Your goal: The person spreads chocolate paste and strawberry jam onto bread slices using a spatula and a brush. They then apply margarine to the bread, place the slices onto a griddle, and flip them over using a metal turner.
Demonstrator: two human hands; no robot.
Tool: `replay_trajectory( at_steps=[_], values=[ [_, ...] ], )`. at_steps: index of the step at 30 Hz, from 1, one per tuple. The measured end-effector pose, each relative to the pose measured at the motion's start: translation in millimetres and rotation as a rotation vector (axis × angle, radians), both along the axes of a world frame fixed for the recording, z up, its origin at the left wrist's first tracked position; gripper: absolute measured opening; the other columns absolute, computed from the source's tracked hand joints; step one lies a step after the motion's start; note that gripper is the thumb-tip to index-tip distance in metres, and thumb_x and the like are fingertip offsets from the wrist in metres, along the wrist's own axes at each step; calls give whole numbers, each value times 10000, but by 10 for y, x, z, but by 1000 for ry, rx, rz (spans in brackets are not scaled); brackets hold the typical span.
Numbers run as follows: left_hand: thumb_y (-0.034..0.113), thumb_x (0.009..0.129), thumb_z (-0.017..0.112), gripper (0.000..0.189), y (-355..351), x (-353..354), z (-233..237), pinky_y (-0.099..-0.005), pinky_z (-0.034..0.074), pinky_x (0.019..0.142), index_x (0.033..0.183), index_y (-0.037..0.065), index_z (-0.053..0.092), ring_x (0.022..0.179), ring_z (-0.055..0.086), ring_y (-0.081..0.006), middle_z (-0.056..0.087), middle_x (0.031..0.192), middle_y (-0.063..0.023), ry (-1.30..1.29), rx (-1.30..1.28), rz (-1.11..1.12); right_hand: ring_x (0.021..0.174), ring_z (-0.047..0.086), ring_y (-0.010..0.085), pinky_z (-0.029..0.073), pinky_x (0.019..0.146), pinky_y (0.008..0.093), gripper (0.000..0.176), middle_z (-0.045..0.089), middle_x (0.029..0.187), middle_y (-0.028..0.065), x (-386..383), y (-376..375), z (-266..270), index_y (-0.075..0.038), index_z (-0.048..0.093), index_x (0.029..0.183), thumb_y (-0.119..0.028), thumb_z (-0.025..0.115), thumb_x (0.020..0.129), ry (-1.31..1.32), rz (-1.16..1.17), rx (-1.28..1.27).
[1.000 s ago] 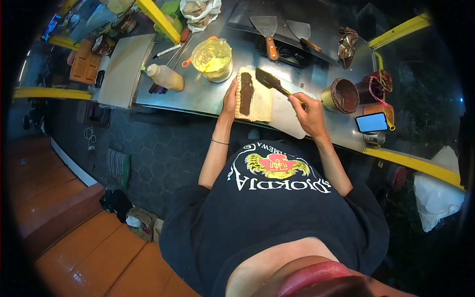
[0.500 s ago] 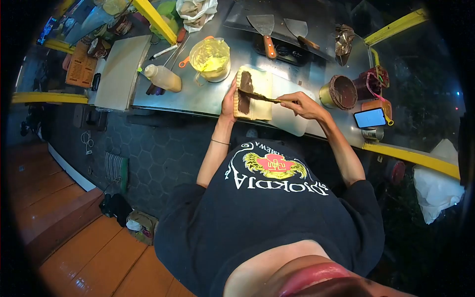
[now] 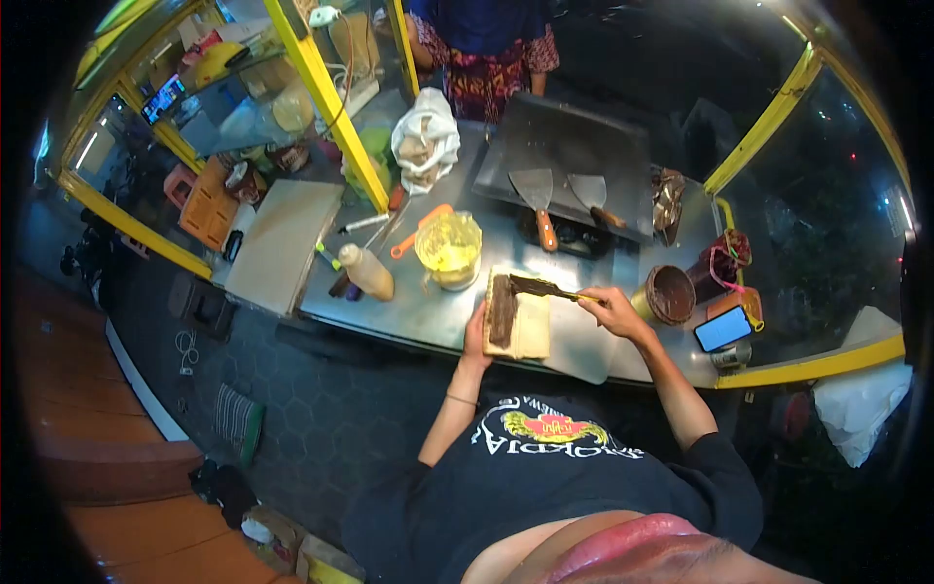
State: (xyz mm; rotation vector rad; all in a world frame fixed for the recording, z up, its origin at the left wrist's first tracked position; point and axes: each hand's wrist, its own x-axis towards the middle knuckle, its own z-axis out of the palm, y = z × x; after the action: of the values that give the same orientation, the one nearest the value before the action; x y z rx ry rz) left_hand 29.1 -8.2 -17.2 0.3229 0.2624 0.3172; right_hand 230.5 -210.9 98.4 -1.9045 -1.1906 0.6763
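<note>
A pale slab of bread [image 3: 531, 336] lies opened flat at the counter's front edge. Dark brown chocolate spread [image 3: 503, 319] covers a long strip on its left half. My left hand [image 3: 474, 337] is closed on the bread's left side, fingers partly hidden behind the edge. In my right hand [image 3: 610, 311] is the handle of a spreading knife [image 3: 541, 288], its blade coated in chocolate. The blade lies across the far end of the brown strip. To the right of that hand stands a tin of chocolate spread [image 3: 671, 295].
A tub of yellow spread [image 3: 449, 251] and a squeeze bottle [image 3: 368, 273] stand left of the bread. Scrapers [image 3: 533, 195] rest by a dark griddle [image 3: 574, 146]. A phone [image 3: 723, 330] lies at right. Across the counter stands a person [image 3: 491, 68].
The view has tilted up, bringing a person across the counter into sight. The knife blade has moved from the strip's middle to its far end. The chocolate strip looks more even.
</note>
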Motion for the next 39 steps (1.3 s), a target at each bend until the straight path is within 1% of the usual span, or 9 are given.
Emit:
replay_trajectory(
  at_steps=[3,9,11,18,21,24,26,30,39],
  values=[
    [327,1047,359,451,-7,37,4,-365,477,1006,1390,60,479,1143,614,-221,611,1291,-106,-16,22,-4,805,688,335,524,738,394,248,693,954,221,-30,38,42,1,681,1099,-152,610,917,-250,41,17],
    [270,1039,371,482,-85,117,138,-367,363,1107,1488,96,349,1330,450,-208,451,1468,-62,22,167,61,831,702,248,533,770,358,237,711,962,212,-562,-245,40,11,670,1133,-78,582,932,0,397,-81],
    [279,1041,374,479,-65,91,55,-363,371,1102,1486,103,352,1319,462,-207,456,1464,-62,16,157,78,856,702,310,533,793,377,236,712,968,203,-697,-322,202,-8,678,1124,-113,586,935,41,359,-137],
    [394,1026,420,470,-69,-56,-94,-375,486,990,1350,72,532,1139,609,-209,621,1281,-83,64,14,40,675,480,75,447,611,302,209,587,708,150,-542,-307,7,16,671,1044,-157,599,951,-108,-63,-44],
    [409,1021,426,461,-100,9,47,-385,488,984,1312,73,550,1096,624,-223,644,1218,-89,75,-29,38,762,682,320,502,683,367,223,652,906,253,-863,-211,69,23,651,1105,-101,613,924,-224,-19,-26],
    [345,1031,415,418,-63,49,-79,-353,474,991,1324,73,535,1127,605,-195,625,1252,-78,144,-13,39,786,647,400,509,689,402,210,651,884,235,-1167,-419,-31,0,668,1083,-95,613,903,-174,212,42],
    [321,1034,408,407,4,67,-91,-343,467,998,1332,71,526,1144,595,-189,618,1264,-74,154,-3,48,819,679,376,527,723,383,212,690,944,214,-1125,-544,-22,2,676,1085,-86,616,901,-100,138,61],
    [259,1033,387,402,-35,12,90,-328,447,1019,1374,66,475,1180,571,-176,591,1300,-61,63,83,75,641,554,85,444,574,274,212,691,782,144,-804,-542,-7,26,686,1054,-134,632,927,-18,-121,0],
    [213,1046,327,553,-185,14,617,-317,239,1166,1555,61,172,1435,289,-175,280,1578,-82,43,491,-28,587,613,315,469,549,385,141,634,726,181,-390,-86,756,-26,691,957,-82,639,840,-441,200,47]
  ],
)
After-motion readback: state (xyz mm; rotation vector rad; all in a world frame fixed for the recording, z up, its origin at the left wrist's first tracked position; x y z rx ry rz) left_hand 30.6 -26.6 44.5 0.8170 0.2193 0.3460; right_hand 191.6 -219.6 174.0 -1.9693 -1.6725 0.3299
